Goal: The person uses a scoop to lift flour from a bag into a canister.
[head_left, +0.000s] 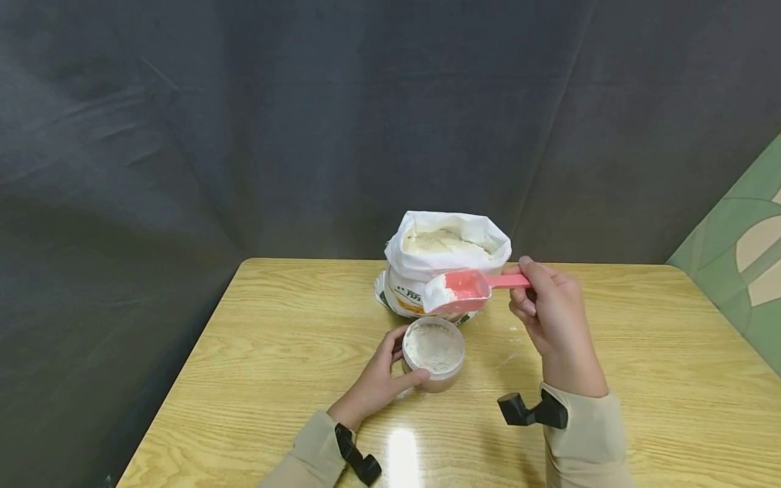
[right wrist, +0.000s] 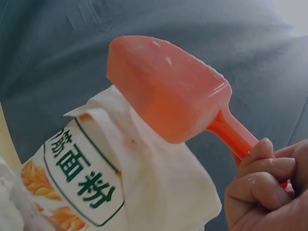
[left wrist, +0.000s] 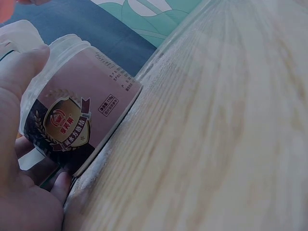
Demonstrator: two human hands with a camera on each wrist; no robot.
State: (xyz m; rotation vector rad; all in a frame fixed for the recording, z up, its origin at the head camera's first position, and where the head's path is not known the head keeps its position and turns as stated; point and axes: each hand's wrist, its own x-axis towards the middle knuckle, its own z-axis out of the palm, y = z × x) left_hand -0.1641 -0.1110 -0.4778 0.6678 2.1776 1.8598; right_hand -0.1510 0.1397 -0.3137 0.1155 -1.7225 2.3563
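My right hand (head_left: 552, 305) grips the handle of a pinkish-red plastic scoop (head_left: 472, 290), held in the air above the table. White flour (head_left: 437, 293) lies toward the scoop's front end. Below it, a round plastic jar (head_left: 441, 384) with flour inside stands on the table, and my left hand (head_left: 381, 383) holds it around its side. A printed pink and black label (left wrist: 67, 120) shows on the jar in the left wrist view. Just behind the jar stands a white flour bag (head_left: 409, 274), its top folded open and flour visible within. The scoop (right wrist: 163, 91) hangs before the bag (right wrist: 159, 178).
The wooden table (head_left: 274, 352) has a little spilled flour right of the jar and along its base. A dark cloth (head_left: 366, 122) hangs behind the table's back edge. A green patterned surface (head_left: 744, 251) is at the right.
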